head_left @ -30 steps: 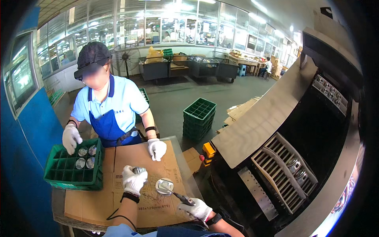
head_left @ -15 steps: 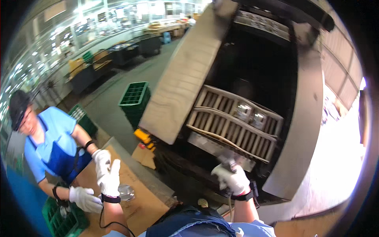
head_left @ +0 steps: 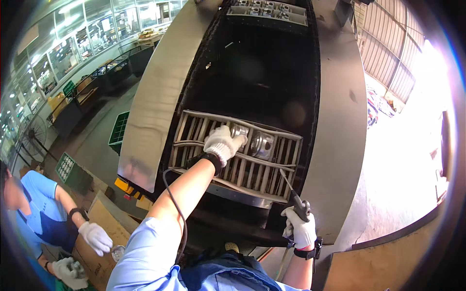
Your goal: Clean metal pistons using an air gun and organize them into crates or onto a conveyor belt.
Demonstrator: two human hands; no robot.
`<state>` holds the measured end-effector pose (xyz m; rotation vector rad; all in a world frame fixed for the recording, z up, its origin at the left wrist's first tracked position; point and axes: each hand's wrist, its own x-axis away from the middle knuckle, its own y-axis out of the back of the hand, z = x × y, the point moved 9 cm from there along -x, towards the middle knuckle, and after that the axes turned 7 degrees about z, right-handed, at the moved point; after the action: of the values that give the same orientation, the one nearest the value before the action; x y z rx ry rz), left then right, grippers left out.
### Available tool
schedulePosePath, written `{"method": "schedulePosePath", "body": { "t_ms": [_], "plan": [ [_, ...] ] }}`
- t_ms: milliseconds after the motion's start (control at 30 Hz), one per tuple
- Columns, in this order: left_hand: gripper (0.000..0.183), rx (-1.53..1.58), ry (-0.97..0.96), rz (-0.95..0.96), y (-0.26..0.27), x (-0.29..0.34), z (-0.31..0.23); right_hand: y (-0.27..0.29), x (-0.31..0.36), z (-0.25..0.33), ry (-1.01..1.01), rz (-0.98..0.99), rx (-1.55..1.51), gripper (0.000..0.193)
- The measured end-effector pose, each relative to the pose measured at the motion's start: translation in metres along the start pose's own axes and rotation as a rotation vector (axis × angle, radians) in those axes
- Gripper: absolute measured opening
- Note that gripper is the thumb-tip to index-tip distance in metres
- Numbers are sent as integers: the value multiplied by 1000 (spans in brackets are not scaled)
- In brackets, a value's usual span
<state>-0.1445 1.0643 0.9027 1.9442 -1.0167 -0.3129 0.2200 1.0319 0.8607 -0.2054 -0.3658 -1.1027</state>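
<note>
My gloved left hand reaches into a slatted metal rack and has its fingers closed about a shiny metal piston. Part of that piston is hidden behind the fingers. Just to the right, a second piston lies on the slats, apart from my hand. In my gloved right hand is an air blow gun with a hose below it. Its thin nozzle points up and left over the rack's right end.
A wide steel side panel flanks the machine on the left and another on the right. More pistons fill a far rack. At lower left a co-worker with gloved hands stands by a cardboard-topped table and a green crate.
My left hand has moved from the cardboard-topped table to a piston in the rack. The view has turned toward the machine. The blow gun remains in my right hand.
</note>
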Motion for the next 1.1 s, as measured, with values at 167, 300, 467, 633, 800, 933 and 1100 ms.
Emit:
{"method": "schedulePosePath", "body": {
  "t_ms": [167, 300, 467, 633, 800, 933, 1100],
  "plan": [
    [36, 641, -76, 26, -11, -12, 18, -18, 4, 15, -1, 134, -75, 10],
    [11, 1462, -263, 107, -3, 21, 23, -76, 6, 27, 16, 416, -170, 11],
    [28, 1452, -222, 69, 21, 81, 73, -148, -12, 16, -49, 596, -22, 17],
    [19, 1593, -106, -147, 29, 111, 161, -207, -7, -5, -122, 828, -14, 18],
    [21, 1406, -128, -210, 55, 155, 199, -249, 19, -15, -142, 938, 40, 19],
    [20, 1337, -82, -308, 70, 184, 240, -280, 39, -32, -141, 965, 105, 19],
    [39, 1629, -200, -343, 82, 232, 323, -307, 59, -48, -222, 1137, 78, 19]
  ]
}}
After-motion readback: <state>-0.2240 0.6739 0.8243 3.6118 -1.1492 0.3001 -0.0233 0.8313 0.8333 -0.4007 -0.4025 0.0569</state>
